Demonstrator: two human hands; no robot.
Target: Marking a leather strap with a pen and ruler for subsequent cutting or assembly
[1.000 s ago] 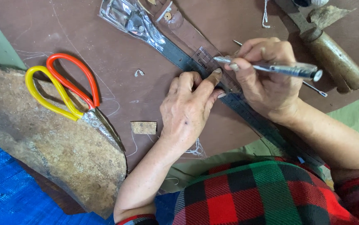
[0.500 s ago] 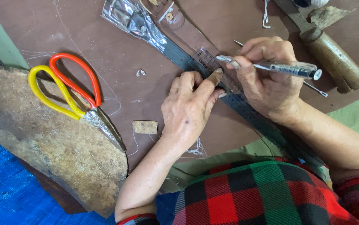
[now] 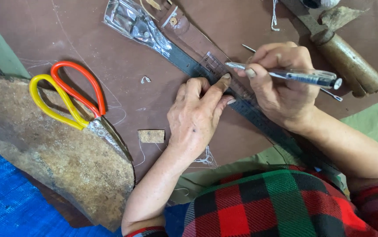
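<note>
Belt leather, a dark strap (image 3: 259, 118) running diagonally across the brown work surface (image 3: 57, 35), is pinned under a clear ruler (image 3: 217, 68) about midway along its length. Nearest the camera, a red, green and black checked garment (image 3: 281, 206) is seen, with blue cloth (image 3: 9, 206) at the lower left. Beside that, a rough stone slab (image 3: 53, 158) is overlapped by the blades of scissors (image 3: 73, 98) with 1 yellow and 1 red handle loop. A small tan scrap (image 3: 151, 136) is seen just beside the left hand (image 3: 195, 116). That hand is pressed flat on the strap, its fingers curled and its fingertip (image 3: 225, 79) touching the ruler; nothing is gripped by it. The right hand (image 3: 281, 83) is closed around a silver pen-like tool (image 3: 285, 74), whose tip is laid on the ruler. Farther off, a wooden-handled tool (image 3: 351, 66) and the strap's plastic-wrapped buckle end (image 3: 132, 22) are seen.
</note>
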